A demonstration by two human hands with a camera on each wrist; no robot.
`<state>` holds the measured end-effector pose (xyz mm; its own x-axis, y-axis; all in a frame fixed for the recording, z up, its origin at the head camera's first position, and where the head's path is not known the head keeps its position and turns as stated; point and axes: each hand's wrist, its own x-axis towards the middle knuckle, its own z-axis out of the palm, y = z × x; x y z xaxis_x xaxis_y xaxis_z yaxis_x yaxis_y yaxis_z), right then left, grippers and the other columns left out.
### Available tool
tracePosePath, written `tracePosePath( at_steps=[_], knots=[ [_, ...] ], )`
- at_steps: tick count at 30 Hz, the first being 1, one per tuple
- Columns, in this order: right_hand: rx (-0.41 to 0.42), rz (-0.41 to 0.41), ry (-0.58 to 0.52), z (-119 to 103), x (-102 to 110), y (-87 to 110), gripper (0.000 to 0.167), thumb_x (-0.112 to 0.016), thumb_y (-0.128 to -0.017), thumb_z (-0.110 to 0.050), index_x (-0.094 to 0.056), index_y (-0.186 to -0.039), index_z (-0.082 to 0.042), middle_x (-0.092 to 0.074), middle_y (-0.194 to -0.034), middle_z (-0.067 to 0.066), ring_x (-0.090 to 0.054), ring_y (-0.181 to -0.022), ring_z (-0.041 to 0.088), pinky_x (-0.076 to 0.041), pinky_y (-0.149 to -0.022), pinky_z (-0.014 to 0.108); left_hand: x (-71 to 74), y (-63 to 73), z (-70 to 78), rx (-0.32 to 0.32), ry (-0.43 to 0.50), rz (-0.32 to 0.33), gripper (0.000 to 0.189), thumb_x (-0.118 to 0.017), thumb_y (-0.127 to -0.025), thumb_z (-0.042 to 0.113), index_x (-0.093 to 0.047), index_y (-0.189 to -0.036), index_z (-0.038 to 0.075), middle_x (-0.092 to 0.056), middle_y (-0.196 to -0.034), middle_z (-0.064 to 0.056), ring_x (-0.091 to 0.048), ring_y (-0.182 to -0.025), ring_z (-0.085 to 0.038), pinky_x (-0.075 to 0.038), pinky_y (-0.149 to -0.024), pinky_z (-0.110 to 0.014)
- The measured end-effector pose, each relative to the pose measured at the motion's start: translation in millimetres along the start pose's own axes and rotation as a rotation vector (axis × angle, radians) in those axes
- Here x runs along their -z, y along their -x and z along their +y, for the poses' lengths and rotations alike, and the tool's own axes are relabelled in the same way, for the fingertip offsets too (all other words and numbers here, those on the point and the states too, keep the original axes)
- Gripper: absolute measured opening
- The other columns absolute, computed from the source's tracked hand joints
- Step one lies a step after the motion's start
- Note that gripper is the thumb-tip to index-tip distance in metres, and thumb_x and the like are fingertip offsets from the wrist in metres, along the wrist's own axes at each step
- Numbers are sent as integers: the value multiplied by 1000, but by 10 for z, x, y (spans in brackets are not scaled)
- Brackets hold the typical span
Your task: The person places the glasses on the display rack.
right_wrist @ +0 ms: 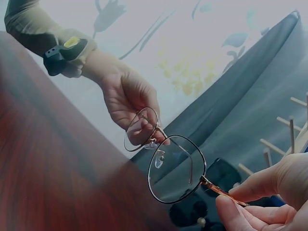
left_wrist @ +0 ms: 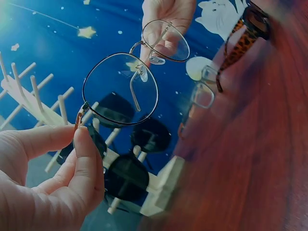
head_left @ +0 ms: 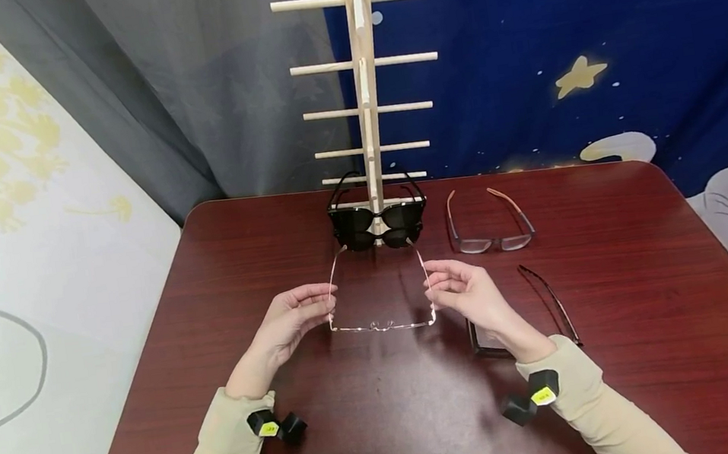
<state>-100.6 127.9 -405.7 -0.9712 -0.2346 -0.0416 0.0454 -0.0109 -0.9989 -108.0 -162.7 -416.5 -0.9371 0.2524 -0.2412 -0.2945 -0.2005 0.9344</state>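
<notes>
Both hands hold one pair of thin metal-framed eyeglasses (head_left: 382,326) with clear round lenses, temples unfolded and pointing toward the rack. My left hand (head_left: 289,319) pinches the left temple close to its hinge between thumb and fingers. On the other side my right hand (head_left: 465,289) pinches the right temple the same way. In the left wrist view the lens rim (left_wrist: 120,88) and nose pads face the camera. Just beyond the temple tips, dark sunglasses (head_left: 377,219) sit on the low pegs of a wooden display rack (head_left: 368,88).
Eyeglasses with brownish temples (head_left: 505,201) lie unfolded on the dark red table (head_left: 283,452), right of the rack. Nearer, a dark-framed pair (head_left: 556,301) lies partly hidden behind my right forearm. The rack's upper pegs (head_left: 329,68) stick out to both sides. Curtains hang behind the table.
</notes>
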Motion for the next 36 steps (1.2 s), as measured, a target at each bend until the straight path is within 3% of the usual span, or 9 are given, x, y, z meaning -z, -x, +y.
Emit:
tracePosePath(
  at_steps=[6, 20, 36],
  knots=[
    [30, 6, 8, -149, 15, 11, 46, -59, -80, 15, -49, -125, 14, -62, -89, 3, -62, -77, 6, -55, -65, 23, -74, 51, 145, -26, 24, -10, 26, -59, -83, -11, -68, -98, 7, -67, -86, -2, -64, -75, -10, -55, -68, -20],
    [83, 24, -3, -452, 70, -89, 46, -61, -81, 12, -49, -126, 12, -62, -89, 0, -63, -79, 9, -55, -66, 22, -163, -14, 497, -80, 88, -35, 28, -58, -84, -13, -70, -97, 9, -67, -87, -4, -64, -74, -10, -54, -68, -20],
    [131, 90, -105, -718, 113, -480, 47, -60, -82, 14, -48, -127, 13, -63, -88, 3, -63, -73, 6, -55, -65, 19, -252, -340, 918, -124, 267, -15, 30, -51, -88, -14, -72, -90, 7, -70, -81, -4, -64, -67, -11, -54, -63, -19]
  ],
)
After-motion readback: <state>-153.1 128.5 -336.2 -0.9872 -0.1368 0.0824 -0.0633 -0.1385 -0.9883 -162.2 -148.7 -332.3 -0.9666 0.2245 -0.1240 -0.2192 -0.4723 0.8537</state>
